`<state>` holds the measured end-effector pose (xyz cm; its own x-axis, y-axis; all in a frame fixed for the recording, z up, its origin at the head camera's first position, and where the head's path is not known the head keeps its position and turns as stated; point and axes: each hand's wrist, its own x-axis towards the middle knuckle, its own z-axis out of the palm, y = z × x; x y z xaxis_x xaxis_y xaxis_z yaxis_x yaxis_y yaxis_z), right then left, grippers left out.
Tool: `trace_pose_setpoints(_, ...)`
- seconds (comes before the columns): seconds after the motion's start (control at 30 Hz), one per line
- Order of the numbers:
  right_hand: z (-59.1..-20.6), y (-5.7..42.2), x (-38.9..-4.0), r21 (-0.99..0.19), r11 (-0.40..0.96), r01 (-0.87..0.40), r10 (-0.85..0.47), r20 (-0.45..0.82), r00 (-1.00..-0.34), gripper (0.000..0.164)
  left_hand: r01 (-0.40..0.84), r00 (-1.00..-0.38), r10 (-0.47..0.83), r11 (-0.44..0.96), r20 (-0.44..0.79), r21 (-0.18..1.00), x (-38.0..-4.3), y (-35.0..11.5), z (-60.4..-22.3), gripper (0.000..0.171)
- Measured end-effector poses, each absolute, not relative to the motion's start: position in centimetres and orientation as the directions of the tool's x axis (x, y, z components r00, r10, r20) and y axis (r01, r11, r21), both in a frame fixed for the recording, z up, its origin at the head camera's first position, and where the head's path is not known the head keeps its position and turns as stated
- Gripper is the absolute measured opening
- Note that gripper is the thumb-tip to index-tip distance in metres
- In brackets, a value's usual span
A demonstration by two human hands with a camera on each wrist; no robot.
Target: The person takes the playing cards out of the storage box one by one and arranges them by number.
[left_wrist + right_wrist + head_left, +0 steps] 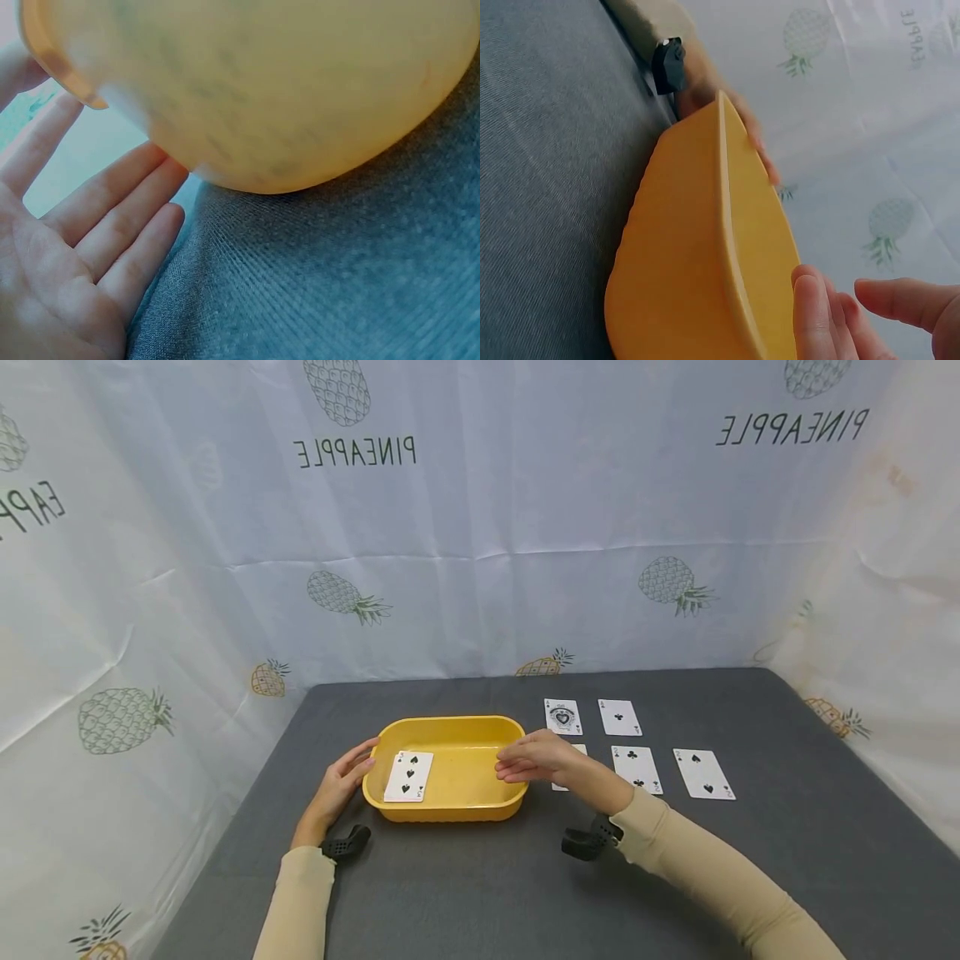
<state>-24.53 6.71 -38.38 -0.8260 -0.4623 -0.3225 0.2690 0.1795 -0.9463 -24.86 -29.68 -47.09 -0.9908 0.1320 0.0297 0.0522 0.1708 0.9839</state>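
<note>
A yellow plastic tray sits on the dark table. Inside, at its left end, lies a small stack of playing cards with a three of spades on top. My left hand rests against the tray's left end. In the left wrist view its fingers are extended and spread, their tips right at the tray wall. My right hand hovers over the tray's right rim, fingers extended. The right wrist view shows a gap between thumb and fingers, with nothing between them.
Face up to the right of the tray lie an ace of spades, an ace of clubs, a clubs card and a two of spades. Another card is mostly hidden behind my right hand. A pineapple-print curtain hangs behind the table.
</note>
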Motion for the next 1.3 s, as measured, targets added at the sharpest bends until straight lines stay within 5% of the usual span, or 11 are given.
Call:
trace_pose_setpoints(0.37,-39.5,2.5,-24.7,-0.966,0.109,0.236,-0.526,-0.258,-0.811,0.031,0.072,-0.988,0.143,0.159,0.049,0.985,-24.6,-29.4,-46.9,0.053)
trace_pose_setpoints(0.6,-40.4,-0.8,-25.1,-0.933,0.111,0.343,-0.406,-0.357,-0.841,0.027,0.066,-0.989,0.143,0.179,0.041,0.982,-24.7,-29.5,-47.0,0.053)
trace_pose_setpoints(0.8,-41.4,-1.9,-24.7,-0.962,0.089,0.257,-0.492,-0.267,-0.829,0.03,0.066,-0.989,0.143,0.178,0.041,0.982,-24.8,-29.5,-47.0,0.053)
trace_pose_setpoints(1.1,-42.0,-5.4,-25.4,-0.868,0.078,0.491,-0.243,-0.494,-0.835,0.024,0.059,-0.99,0.139,0.193,0.032,0.979,-24.9,-29.5,-47.0,0.053)
trace_pose_setpoints(1.3,-42.2,-6.0,-25.1,-0.85,0.006,0.526,-0.232,-0.513,-0.826,0.028,0.062,-0.989,0.142,0.189,0.035,0.98,-24.9,-29.6,-47.0,0.053)
